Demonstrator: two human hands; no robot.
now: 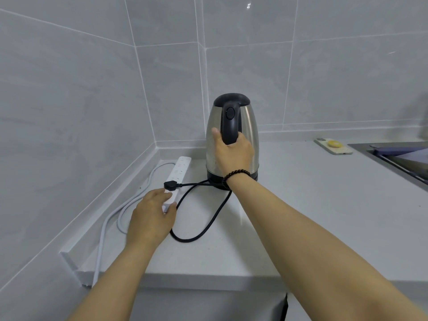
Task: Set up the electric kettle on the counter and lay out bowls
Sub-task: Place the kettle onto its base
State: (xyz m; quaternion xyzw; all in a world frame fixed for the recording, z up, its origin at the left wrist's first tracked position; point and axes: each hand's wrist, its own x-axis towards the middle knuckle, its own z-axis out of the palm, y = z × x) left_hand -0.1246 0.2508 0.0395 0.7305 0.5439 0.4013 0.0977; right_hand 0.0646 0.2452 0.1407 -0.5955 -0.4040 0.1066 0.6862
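The steel kettle (232,137) stands upright on its black base on the counter (301,205), close to the tiled corner, with the right hand (234,154) curled around its black handle. Just left of the kettle lies a white power strip (179,173) with the kettle's black plug (171,185) in it and the cord (203,228) looping forward; the left hand (151,216) grips the strip's near end, thumb on 1 side, fingers on the other. Right of the kettle, well apart, lies a phone (332,146) beside the sink (398,158)
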